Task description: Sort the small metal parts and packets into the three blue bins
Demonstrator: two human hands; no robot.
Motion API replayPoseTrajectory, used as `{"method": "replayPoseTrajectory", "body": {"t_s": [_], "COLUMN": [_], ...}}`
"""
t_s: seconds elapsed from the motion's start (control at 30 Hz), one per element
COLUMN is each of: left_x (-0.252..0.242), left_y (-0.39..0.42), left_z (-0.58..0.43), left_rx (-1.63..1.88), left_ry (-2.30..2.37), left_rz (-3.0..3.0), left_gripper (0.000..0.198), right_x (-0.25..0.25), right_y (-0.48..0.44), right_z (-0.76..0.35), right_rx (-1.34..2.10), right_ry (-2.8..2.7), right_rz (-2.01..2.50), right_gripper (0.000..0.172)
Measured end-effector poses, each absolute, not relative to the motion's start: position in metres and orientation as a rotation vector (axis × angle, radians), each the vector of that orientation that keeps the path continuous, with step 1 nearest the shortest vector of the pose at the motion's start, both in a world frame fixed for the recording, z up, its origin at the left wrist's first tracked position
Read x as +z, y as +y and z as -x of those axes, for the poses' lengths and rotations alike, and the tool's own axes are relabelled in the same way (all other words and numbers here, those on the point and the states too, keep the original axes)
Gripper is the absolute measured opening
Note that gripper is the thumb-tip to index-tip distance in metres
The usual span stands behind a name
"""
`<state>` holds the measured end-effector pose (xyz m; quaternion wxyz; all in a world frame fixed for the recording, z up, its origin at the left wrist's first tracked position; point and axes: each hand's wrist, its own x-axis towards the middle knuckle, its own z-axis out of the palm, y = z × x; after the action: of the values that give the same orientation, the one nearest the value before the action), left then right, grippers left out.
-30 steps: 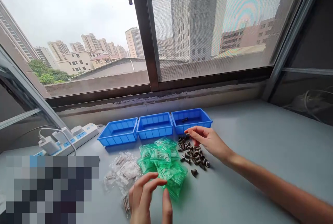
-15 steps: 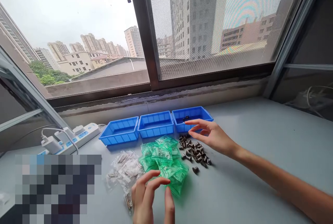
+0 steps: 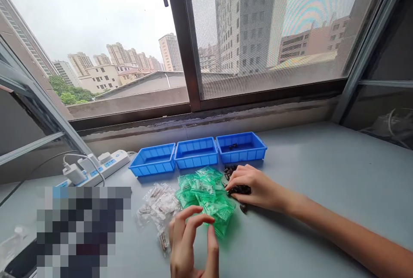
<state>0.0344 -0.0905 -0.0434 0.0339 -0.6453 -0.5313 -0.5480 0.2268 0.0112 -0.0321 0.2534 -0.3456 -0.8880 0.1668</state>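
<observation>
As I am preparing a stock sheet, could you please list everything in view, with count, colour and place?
Window: 1, dark-framed, at back
Buildings: many, grey and beige, outside
Trees: uncountable, green, outside left
Table: 1, grey, foreground
Bins: 3, blue, row at table's back
Green packets: several, translucent green, table centre
Clear packets: several, transparent, left of green ones
Bolts: uncountable, dark, pile right of green packets; a few in rightmost bin
Power strip: 1, white and blue, left
Plugs: about 3, white, on strip
Blurred patch: 1, mixed, lower left; contents unreadable
Left hand: 1, bare, before green packets
Right hand: 1, bare, at bolts
</observation>
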Motion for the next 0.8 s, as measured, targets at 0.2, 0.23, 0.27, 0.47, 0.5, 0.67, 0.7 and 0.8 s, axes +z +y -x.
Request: {"method": "replayPoseTrajectory", "body": {"t_s": [0.2, 0.23, 0.27, 0.47, 0.5, 0.67, 0.7, 0.8], "left_x": [-0.044, -0.044, -0.044, -0.040, -0.040, -0.041, -0.041, -0.043], "left_y": [-0.090, -0.090, -0.090, -0.092, -0.093, -0.092, -0.091, -0.091], "left_z": [-0.035, -0.035, -0.035, -0.038, -0.038, -0.038, -0.038, -0.037], "left_rx": [-1.705, -1.711, -1.713, -1.696, -1.698, -1.735, -1.735, -1.737], "left_ry": [-1.625, -1.625, -1.628, -1.660, -1.658, -1.617, -1.608, -1.593], "left_rz": [1.956, 1.953, 1.954, 1.980, 1.980, 1.984, 1.991, 2.016], "left_gripper": [0.020, 0.020, 0.020, 0.020, 0.019, 0.013, 0.012, 0.010], "right_x": [-0.033, -0.033, -0.033, -0.027, -0.025, -0.009, -0.006, 0.000], "right_y": [0.010, 0.010, 0.010, 0.005, 0.003, -0.016, -0.020, -0.031], "right_z": [-0.225, -0.224, -0.224, -0.222, -0.221, -0.212, -0.209, -0.203], "right_rx": [0.445, 0.449, 0.448, 0.388, 0.396, 0.672, 0.750, 0.950], "right_ry": [-2.398, -2.397, -2.397, -2.313, -2.267, -1.969, -1.924, -1.876], "right_rz": [0.916, 0.917, 0.919, 0.925, 0.929, 0.950, 0.952, 0.912], "right_gripper": [0.015, 0.015, 0.015, 0.017, 0.018, 0.016, 0.017, 0.020]}}
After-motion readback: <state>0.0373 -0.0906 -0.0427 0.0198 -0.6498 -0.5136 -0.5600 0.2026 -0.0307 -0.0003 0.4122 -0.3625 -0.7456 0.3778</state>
